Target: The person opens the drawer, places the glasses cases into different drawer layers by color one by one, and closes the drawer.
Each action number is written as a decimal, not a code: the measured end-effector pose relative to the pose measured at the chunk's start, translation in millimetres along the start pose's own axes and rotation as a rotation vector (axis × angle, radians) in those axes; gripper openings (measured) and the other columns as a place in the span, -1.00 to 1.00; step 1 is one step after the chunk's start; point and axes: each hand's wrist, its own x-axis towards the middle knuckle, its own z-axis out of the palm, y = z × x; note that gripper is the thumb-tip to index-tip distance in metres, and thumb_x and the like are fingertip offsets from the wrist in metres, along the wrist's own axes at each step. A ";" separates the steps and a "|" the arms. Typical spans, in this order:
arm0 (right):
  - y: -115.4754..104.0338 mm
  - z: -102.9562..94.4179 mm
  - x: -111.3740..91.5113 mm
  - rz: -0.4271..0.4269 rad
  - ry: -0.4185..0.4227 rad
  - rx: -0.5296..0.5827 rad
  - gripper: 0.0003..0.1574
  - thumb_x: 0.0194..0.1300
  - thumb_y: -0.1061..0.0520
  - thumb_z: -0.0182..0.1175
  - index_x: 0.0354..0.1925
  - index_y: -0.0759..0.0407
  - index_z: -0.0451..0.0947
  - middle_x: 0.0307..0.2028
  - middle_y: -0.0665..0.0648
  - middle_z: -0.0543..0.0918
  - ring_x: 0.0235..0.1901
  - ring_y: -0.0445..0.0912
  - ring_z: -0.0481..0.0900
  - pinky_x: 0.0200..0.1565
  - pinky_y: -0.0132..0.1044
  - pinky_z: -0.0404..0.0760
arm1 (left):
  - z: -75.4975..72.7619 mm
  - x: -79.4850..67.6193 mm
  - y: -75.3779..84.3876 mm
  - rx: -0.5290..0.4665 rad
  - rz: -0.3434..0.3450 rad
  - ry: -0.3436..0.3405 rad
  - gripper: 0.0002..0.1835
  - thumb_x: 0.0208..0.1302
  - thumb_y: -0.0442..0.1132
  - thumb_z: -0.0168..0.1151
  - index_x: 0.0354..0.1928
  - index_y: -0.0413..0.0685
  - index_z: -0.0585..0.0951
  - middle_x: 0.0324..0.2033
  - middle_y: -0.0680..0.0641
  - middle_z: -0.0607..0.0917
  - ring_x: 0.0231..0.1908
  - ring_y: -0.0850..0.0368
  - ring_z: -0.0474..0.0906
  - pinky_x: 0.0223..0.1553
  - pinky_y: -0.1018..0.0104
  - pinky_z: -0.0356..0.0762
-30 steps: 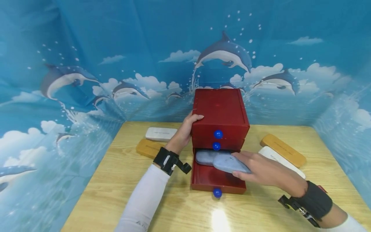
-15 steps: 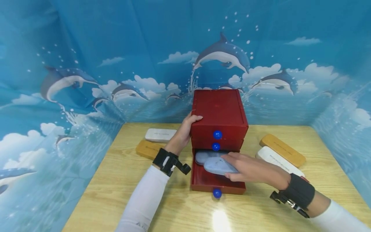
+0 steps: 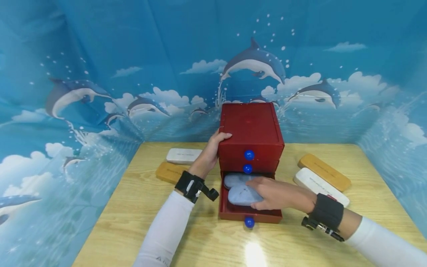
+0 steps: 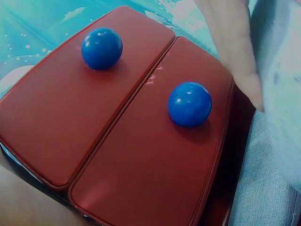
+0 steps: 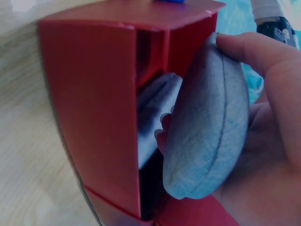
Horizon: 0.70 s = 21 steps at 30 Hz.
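A red cabinet (image 3: 251,124) with three drawers and blue ball knobs stands mid-table. My left hand (image 3: 211,152) holds its left side, thumb over the top edge; its fingers are hidden in the head view. The bottom drawer (image 3: 230,214) is pulled out, while the upper two are closed. One blue-grey glasses case (image 3: 232,180) lies at the back of that drawer. Over the drawer, my right hand (image 3: 275,193) grips a second blue-grey glasses case (image 3: 242,196). In the right wrist view, thumb and fingers lie around this case (image 5: 207,122).
To the left, a white case (image 3: 183,156) and an orange case (image 3: 169,172) lie on the wooden table (image 3: 133,218). Right of the cabinet lie another orange case (image 3: 325,171) and another white case (image 3: 308,181). A dolphin-printed curtain (image 3: 186,44) surrounds the table.
My right hand has moved left with the glasses case, bringing it further over the open drawer, in front of the other case. The left hand keeps its place on the cabinet.
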 end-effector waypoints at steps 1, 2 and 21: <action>0.0 1.5 1.8 -0.005 -0.001 0.000 -0.18 0.25 -0.18 0.18 0.26 0.35 0.31 0.16 0.26 0.48 0.15 -0.01 0.40 0.10 -0.10 0.45 | -0.4 -0.2 0.1 0.002 0.001 -0.001 -0.40 0.18 0.05 0.17 0.28 0.30 0.28 0.14 -0.06 0.45 0.08 -0.03 0.41 0.08 0.01 0.32; 0.1 3.1 3.5 -0.011 0.001 -0.001 -0.18 0.24 -0.17 0.20 0.25 0.35 0.32 0.14 0.26 0.50 0.13 -0.01 0.41 0.10 -0.10 0.45 | -0.6 -0.4 0.1 0.001 0.002 -0.004 -0.40 0.18 0.05 0.17 0.28 0.30 0.28 0.14 -0.06 0.45 0.08 -0.02 0.41 0.08 0.01 0.32; 1.9 23.2 24.5 -0.030 -0.051 -0.023 -0.31 0.04 -0.11 0.39 0.05 0.24 0.52 -0.37 -0.08 0.58 -0.56 -0.29 0.37 -0.56 -0.41 0.33 | -4.1 -3.0 3.0 0.031 0.002 -0.057 -0.44 0.29 0.02 0.09 0.32 0.28 0.23 0.17 -0.07 0.42 0.08 0.00 0.41 0.09 0.06 0.32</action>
